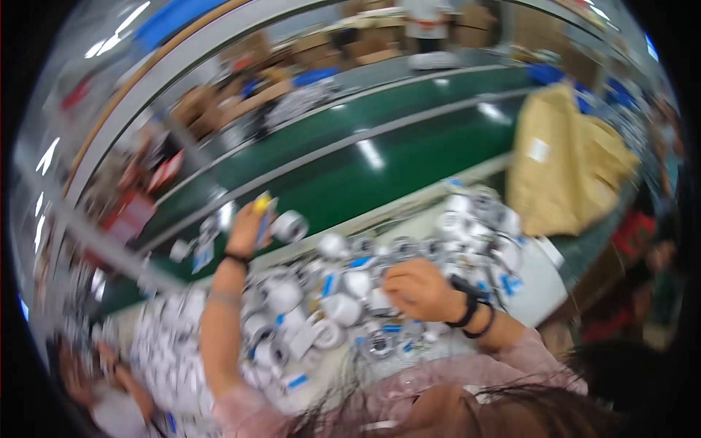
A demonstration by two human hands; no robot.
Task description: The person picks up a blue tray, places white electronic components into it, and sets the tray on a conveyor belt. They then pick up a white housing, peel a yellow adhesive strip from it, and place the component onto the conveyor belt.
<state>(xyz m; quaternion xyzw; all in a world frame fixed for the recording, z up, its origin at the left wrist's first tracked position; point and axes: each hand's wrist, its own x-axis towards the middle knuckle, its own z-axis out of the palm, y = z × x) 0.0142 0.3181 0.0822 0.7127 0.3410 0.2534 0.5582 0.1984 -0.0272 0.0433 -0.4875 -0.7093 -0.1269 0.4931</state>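
My left hand (247,232) reaches out over the near edge of the green conveyor belt, its fingers closed. A white round housing (290,226) with a grey face is at its fingertips and seems to be held. A small yellow piece (262,203) and a blue strip show at the same fingers, blurred. My right hand (420,290) is curled above a pile of white housings (342,309); whatever its fingers hold is hidden. Several housings in the pile carry blue film or tape, and some show dark round faces.
Green conveyor belt (409,157) runs across beyond the worktable (544,281). A large yellow-brown sack (555,168) stands at the right. White parts (164,343) are heaped at the left, where another person (109,387) sits. Cardboard boxes (372,44) and someone standing are at the back.
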